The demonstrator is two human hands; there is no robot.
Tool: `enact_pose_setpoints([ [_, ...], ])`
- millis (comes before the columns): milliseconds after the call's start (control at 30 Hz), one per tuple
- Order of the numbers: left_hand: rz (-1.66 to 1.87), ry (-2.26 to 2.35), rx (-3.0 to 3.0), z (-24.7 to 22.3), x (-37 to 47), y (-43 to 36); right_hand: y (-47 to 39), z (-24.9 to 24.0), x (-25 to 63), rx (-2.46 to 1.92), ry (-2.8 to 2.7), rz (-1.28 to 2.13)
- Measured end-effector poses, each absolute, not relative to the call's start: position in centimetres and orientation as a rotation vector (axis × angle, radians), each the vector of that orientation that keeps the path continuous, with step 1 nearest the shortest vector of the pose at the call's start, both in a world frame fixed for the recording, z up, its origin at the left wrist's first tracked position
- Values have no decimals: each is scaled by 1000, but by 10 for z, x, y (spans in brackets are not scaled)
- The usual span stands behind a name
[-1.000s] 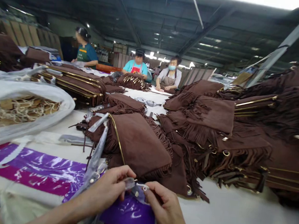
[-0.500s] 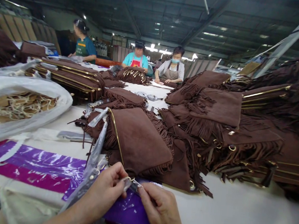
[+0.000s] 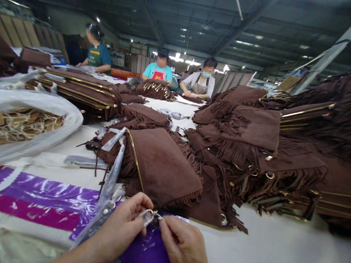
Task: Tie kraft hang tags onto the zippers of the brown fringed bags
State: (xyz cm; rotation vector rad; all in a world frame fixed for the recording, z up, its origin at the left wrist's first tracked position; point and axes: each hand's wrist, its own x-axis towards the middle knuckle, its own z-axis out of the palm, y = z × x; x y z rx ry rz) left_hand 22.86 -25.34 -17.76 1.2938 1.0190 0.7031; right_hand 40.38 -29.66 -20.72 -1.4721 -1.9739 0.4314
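A brown fringed pouch [image 3: 166, 163] with a gold zipper lies in front of me on other brown pieces. At its near corner, my left hand [image 3: 126, 225] pinches a small metal ring [image 3: 148, 216] partly wrapped in clear film. Close on its right, my right hand [image 3: 184, 240] pinches the end of a thin pale strand [image 3: 159, 217] that meets the ring. Both hands are over a purple plastic sheet [image 3: 149, 250]. A strip of clear plastic wrap [image 3: 115, 171] runs down from the pouch beside my left forearm.
Brown fringed pouches [image 3: 252, 126] are heaped on the right, and a zippered stack [image 3: 81, 88] stands at the back left. An open plastic bag [image 3: 69, 118] of tan tags with white strings lies at the left. Three people work across the white table [image 3: 275, 255].
The ring now shows more clearly between my fingers, and my right hand has shifted slightly left and down. Across the table, the masked person's hands have come together.
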Motion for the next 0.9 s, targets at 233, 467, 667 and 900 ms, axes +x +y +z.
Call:
enact_pose_setpoints([
  [233,659,1024,1356,-183,231,-256,-293,-208,401,-1479,-2061,364],
  [467,532,1194,1764,-169,228,-251,-288,-215,401,-1462,-2118,313],
  [667,359,1326,2149,-159,230,-244,-288,-208,407,-1397,-2106,479],
  [900,449,1386,2185,-156,222,-234,-281,-188,419,-1326,-1773,886],
])
